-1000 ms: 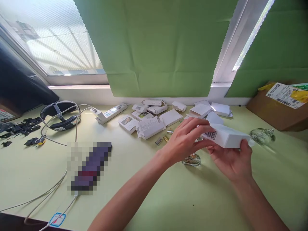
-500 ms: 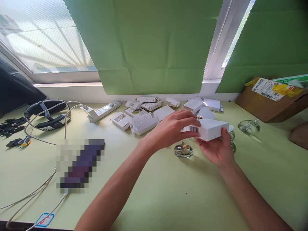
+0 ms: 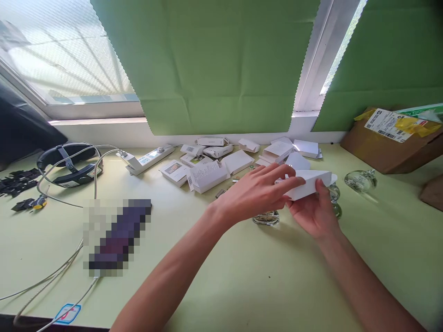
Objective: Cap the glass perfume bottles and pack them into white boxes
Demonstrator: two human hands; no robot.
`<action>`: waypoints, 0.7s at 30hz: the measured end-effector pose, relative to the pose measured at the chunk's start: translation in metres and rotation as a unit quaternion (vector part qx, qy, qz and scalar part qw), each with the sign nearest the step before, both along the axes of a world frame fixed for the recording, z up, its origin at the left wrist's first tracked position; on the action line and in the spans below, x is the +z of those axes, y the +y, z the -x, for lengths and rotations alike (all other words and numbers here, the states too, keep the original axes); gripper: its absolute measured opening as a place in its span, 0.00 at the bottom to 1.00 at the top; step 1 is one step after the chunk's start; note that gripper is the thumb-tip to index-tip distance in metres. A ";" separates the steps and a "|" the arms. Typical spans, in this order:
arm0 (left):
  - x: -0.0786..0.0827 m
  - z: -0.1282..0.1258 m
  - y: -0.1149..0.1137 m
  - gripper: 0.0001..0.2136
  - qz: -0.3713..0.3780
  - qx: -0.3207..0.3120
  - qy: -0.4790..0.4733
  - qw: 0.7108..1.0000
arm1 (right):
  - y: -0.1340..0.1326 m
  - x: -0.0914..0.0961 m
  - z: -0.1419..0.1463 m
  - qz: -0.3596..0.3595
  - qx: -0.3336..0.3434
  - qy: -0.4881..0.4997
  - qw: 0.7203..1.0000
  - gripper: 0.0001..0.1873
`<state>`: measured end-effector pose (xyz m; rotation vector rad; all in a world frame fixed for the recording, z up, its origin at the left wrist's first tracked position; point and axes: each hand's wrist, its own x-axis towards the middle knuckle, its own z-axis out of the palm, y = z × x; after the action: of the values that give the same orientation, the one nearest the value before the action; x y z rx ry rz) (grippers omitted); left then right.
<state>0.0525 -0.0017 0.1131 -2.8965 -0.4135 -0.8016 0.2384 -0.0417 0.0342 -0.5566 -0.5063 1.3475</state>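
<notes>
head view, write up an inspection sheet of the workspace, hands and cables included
Surface: pale green table, with a dark speck on it
Things in use: white box held above the table; glass bottle partly hidden by the left hand
Clutter: other small boxes scattered at the back
Hands: right hand holds the white box; left fingers reach its end, grip unclear
Cables: pale cables looping at left
Surroundings: green blind behind; cardboard box at right
</notes>
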 end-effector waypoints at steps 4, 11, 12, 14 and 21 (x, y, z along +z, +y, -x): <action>-0.004 0.000 0.002 0.21 0.018 0.008 0.031 0.999 | 0.001 -0.002 0.000 -0.007 -0.005 -0.029 1.000 0.14; -0.019 -0.002 0.010 0.18 0.036 0.012 -0.030 0.999 | 0.003 -0.003 0.000 -0.004 -0.002 -0.007 1.000 0.11; -0.022 -0.003 0.011 0.19 0.035 0.010 -0.045 0.998 | 0.003 -0.003 -0.001 -0.001 -0.005 -0.008 1.000 0.11; -0.027 -0.003 0.012 0.21 0.033 0.007 -0.059 0.998 | 0.003 -0.002 -0.002 0.001 -0.012 -0.017 1.000 0.11; -0.029 -0.004 0.009 0.28 0.037 0.021 -0.035 0.998 | 0.000 0.001 -0.003 0.015 -0.036 -0.039 0.998 0.10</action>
<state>0.0565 0.0075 0.0844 -2.9217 -0.5205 -0.9024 0.2417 -0.0418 0.0353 -0.6496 -0.5256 1.2698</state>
